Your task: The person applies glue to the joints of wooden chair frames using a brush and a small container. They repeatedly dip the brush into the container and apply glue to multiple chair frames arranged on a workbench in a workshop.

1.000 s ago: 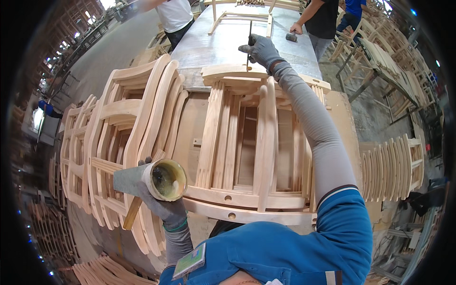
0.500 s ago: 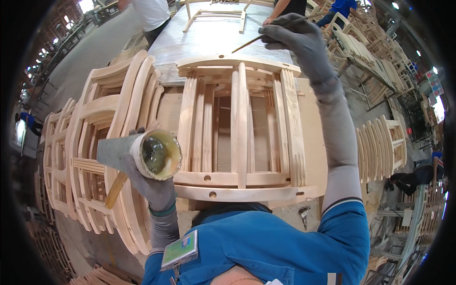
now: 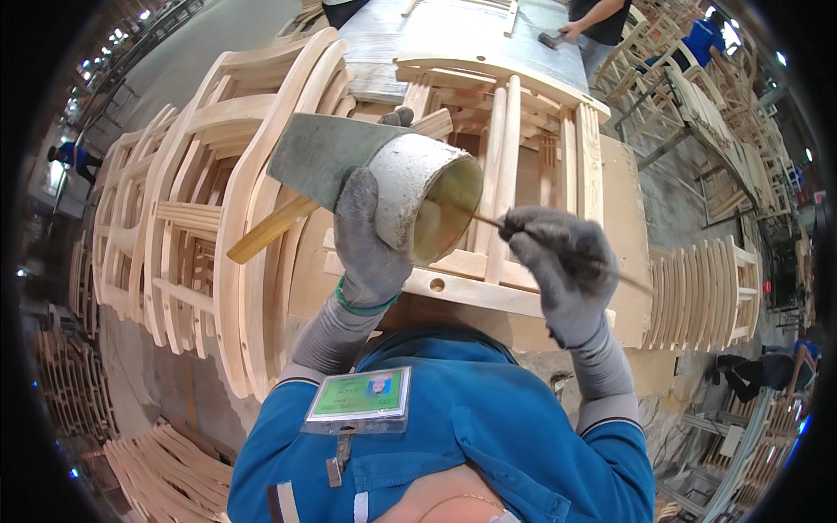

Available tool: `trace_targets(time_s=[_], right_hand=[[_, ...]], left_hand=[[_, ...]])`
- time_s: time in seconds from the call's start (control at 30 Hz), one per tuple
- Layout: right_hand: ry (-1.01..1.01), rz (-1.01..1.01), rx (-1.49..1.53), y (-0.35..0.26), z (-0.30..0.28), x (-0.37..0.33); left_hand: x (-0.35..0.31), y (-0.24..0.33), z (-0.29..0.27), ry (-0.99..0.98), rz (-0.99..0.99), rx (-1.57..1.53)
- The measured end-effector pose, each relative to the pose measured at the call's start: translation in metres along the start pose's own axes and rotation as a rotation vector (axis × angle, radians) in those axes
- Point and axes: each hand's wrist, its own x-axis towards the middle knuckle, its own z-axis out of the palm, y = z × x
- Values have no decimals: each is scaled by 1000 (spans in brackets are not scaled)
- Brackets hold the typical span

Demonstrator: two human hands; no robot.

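Observation:
My left hand (image 3: 368, 228), in a grey glove, is wrapped round a white, crusted cup (image 3: 397, 187) tipped to the right. Its inside looks yellowish and wet. A flat grey plate (image 3: 323, 152) sticks out from the cup's left side, and below it shows a wooden handle (image 3: 272, 229); how they join is hidden. In my gloved right hand (image 3: 567, 270) a thin stick (image 3: 485, 218) is pinched, its far end inside the cup. Beneath both hands lie stacked wooden chair frames (image 3: 591, 166) with round holes in their rails.
Curved chair frames (image 3: 231, 109) stand in a row to the left. More slatted pieces (image 3: 697, 292) stand at the right. Beyond is a wrapped table (image 3: 488, 30), where a co-worker's hand (image 3: 571, 32) holds a dark tool. A long bench (image 3: 711, 122) stands at far right.
My right hand has come down and inward from the far side of the frames, bringing the stick into the cup. The cup has moved up and right and tilted toward it.

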Motion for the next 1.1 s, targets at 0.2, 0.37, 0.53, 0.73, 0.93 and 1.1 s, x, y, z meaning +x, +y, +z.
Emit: trace_targets(time_s=[0.2, 0.37, 0.53, 0.73, 0.93, 1.1], right_hand=[[-190, -233, -140, -8, 6, -34], [32, -58, 276, -6, 4, -30], [47, 63, 347, 3, 3, -37], [142, 79, 469, 1, -15, -39], [365, 191, 14, 8, -135, 68], [436, 264, -307, 95, -276, 146]], left_hand=[[1, 6, 2, 142, 198, 102], [1, 15, 10, 65, 59, -68], [2, 11, 20, 2, 47, 13], [12, -13, 20, -34, 305, 354], [9, -35, 10, 125, 89, -31], [13, -48, 5, 142, -9, 2]])
